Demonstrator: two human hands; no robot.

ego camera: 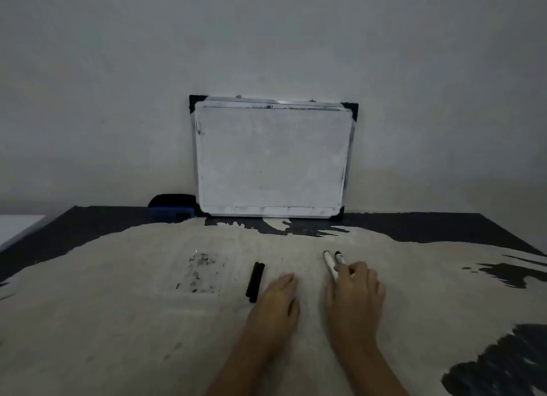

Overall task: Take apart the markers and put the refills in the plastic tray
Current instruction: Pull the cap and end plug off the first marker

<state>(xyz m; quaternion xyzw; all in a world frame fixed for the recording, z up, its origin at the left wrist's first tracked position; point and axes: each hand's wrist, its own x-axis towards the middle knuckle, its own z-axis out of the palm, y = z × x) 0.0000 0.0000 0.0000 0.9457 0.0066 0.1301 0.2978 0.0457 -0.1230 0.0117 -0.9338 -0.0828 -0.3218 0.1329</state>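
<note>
Two white markers [330,262] lie side by side on the worn table, tips pointing away from me. My right hand [353,295] rests on their near ends, fingertips touching them, with no clear grip. Two black refills [255,281] lie together left of centre. My left hand [276,301] lies flat on the table just right of the refills, holding nothing. A clear plastic tray [195,272], faint and smudged with black ink, sits to the left of the refills.
A small whiteboard [272,158] leans against the wall at the back of the table. A blue and black eraser [173,207] sits left of it. The table surface [118,321] is worn pale with dark patches at the edges.
</note>
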